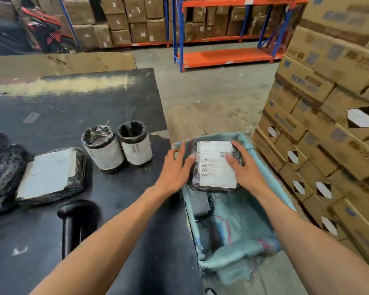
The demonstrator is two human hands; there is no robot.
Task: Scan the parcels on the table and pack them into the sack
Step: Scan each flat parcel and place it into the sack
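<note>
A flat black-wrapped parcel (215, 167) with a white label is held over the open mouth of the teal sack (243, 228) beside the black table (119, 107). My left hand (175, 165) grips its left edge and my right hand (241, 165) grips its right edge. Another dark parcel (199, 204) lies inside the sack below it. On the table stand two cylindrical parcels (103, 149) (135, 143) side by side, with a flat labelled parcel (51, 173) to their left. A black handheld scanner (75, 222) lies near the table's front.
A pile of black-wrapped packages (0, 167) sits at the table's left edge. Stacked cardboard cartons (328, 124) rise close to the right of the sack. Blue and orange shelving (228, 28) with boxes stands across the concrete floor.
</note>
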